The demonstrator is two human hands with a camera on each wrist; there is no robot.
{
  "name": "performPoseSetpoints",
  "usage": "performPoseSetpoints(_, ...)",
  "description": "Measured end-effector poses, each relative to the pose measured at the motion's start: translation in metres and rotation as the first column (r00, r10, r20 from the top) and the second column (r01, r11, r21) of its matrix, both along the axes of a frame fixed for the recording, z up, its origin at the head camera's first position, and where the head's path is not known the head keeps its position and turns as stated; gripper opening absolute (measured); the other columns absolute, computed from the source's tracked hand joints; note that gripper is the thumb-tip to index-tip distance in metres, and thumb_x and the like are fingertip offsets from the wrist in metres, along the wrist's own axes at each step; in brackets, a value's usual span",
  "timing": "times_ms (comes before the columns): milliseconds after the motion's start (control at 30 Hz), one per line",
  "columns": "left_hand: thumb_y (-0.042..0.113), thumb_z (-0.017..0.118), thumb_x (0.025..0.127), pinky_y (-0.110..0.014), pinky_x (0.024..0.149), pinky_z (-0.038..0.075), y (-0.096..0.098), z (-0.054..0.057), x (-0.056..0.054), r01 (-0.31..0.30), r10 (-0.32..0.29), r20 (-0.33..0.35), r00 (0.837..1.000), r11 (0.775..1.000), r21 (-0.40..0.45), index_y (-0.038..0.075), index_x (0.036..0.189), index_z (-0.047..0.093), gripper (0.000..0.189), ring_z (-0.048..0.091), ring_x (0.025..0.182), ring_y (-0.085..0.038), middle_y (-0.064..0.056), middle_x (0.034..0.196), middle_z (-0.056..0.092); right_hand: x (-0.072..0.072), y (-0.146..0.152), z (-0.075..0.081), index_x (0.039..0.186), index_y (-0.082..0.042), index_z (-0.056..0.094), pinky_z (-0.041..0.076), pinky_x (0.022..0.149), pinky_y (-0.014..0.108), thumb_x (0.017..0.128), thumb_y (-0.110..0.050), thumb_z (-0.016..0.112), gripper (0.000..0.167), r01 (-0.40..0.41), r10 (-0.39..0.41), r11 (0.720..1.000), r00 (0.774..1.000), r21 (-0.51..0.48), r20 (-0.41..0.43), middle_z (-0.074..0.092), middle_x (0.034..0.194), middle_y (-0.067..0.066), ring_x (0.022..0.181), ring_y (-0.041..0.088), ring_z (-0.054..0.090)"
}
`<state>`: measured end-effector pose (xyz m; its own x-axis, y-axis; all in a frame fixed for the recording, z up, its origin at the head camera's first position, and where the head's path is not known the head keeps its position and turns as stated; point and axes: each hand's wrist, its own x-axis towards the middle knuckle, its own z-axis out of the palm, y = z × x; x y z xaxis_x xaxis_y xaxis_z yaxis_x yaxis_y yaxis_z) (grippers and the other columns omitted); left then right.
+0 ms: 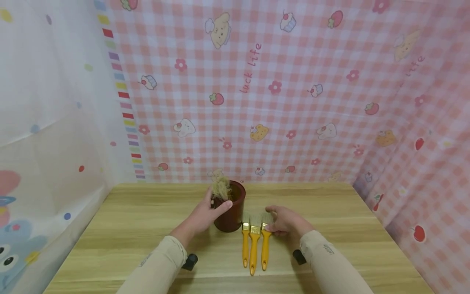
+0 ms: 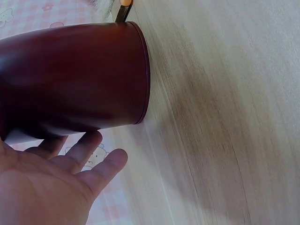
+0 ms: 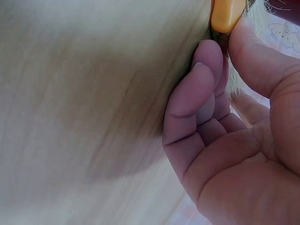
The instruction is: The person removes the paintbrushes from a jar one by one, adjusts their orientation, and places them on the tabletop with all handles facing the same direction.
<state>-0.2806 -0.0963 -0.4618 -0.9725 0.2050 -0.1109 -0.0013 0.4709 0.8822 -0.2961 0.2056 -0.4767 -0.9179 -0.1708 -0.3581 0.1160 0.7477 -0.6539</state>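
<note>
Three yellow-handled paintbrushes with pale bristles and shiny metal ferrules (image 1: 253, 249): side by side on the tabletop, bristles pointing away from the person, the middle one reaching nearest to them.
Right hand (image 1: 288, 221): pinching the rightmost brush around its ferrule, thumb against fingertips.
Glossy dark-red cylindrical cup (image 1: 229, 219): just beside the leftmost brush.
Left hand (image 1: 203, 214): grasping the cup from its left, thumb across the near side.
Pale, wispy fibre tuft (image 1: 221, 188): bunched at the left of the cup's mouth; I can't see how deep it goes.
Pale wood-grain tabletop (image 1: 147, 228): beneath everything.
Pink-and-white checked cloth (image 1: 249, 110): hanging behind, printed with strawberries and cupcakes.
</note>
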Motion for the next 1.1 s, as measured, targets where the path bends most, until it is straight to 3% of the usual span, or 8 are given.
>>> performPoseSetpoints(133, 0.072, 0.063, 0.097, -0.069, 0.127, 0.029, -0.0003, -0.0013, 0.0006, -0.003, 0.003, 0.006, 1.0, 1.0, -0.002, 0.029, 0.174, -0.003, 0.11, 0.029, 0.161, -0.046, -0.019, 0.179, 0.019, -0.0006, 0.0006, -0.0019, 0.159, -0.009, 0.051, 0.057, 0.064, 0.029, 0.095, -0.014, 0.083, 0.072, -0.011, 0.011, 1.0, 1.0, 0.008, -0.006, 0.062, 0.138, 0.024, 0.071, 0.018, 0.064)
performPoseSetpoints(500, 0.073, 0.063, 0.097, -0.07, 0.127, 0.029, 0.0, -0.0024, 0.0001, 0.0, 0.0, 0.009, 1.0, 1.0, -0.001, 0.027, 0.174, -0.003, 0.112, 0.028, 0.162, -0.046, -0.018, 0.179, 0.019, -0.0011, 0.0044, -0.0006, 0.16, -0.009, 0.049, 0.059, 0.067, 0.03, 0.094, -0.016, 0.084, 0.075, -0.032, 0.032, 0.999, 0.999, 0.002, 0.006, 0.067, 0.125, 0.02, 0.073, 0.018, 0.065)
performPoseSetpoints(833, 0.074, 0.062, 0.097, -0.069, 0.127, 0.029, 0.0008, -0.0029, -0.0008, -0.003, 0.003, 0.016, 1.0, 1.0, -0.011, 0.027, 0.174, -0.004, 0.112, 0.029, 0.162, -0.046, -0.019, 0.179, 0.019, -0.0004, 0.0073, -0.0009, 0.162, -0.009, 0.046, 0.059, 0.067, 0.031, 0.094, -0.019, 0.084, 0.078, -0.04, 0.04, 0.999, 0.999, -0.012, 0.02, 0.068, 0.1, 0.012, 0.072, 0.018, 0.064)
performPoseSetpoints(1100, 0.074, 0.062, 0.097, -0.069, 0.128, 0.027, 0.0006, -0.0019, -0.0008, -0.003, 0.003, 0.013, 1.0, 1.0, -0.013, 0.028, 0.174, -0.004, 0.112, 0.027, 0.162, -0.046, -0.019, 0.179, 0.018, 0.0013, 0.0077, 0.001, 0.162, -0.008, 0.047, 0.059, 0.068, 0.032, 0.094, -0.019, 0.085, 0.078, -0.041, 0.041, 0.999, 0.999, -0.018, 0.008, 0.069, 0.109, 0.015, 0.074, 0.019, 0.065)
